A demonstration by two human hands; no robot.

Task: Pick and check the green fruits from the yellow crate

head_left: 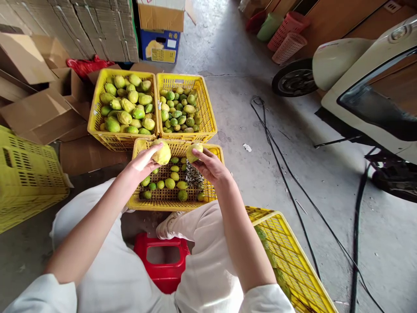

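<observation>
My left hand [146, 161] is closed around a large pale yellow lemon [162, 153]. In my right hand [208, 163] is another yellow lemon [194, 151], gripped by thumb and fingers. Both hands are held above the near yellow crate [172, 205], apart from each other. Several small green and yellow lemons [170, 183] lie scattered on its bottom. A silvery, crinkled thing [194, 176], whose kind I cannot make out, is also inside. Beyond stand a crate of large lemons [127, 104], at left, and a crate of smaller, greener lemons [178, 114], at right.
A yellow crate holding green fruit [289, 252] is beside my right leg. Another yellow crate [29, 174] stands at left near cardboard boxes [39, 111]. A red stool [164, 271] is beneath me. Black cables [283, 158] cross the floor by a parked scooter [365, 82].
</observation>
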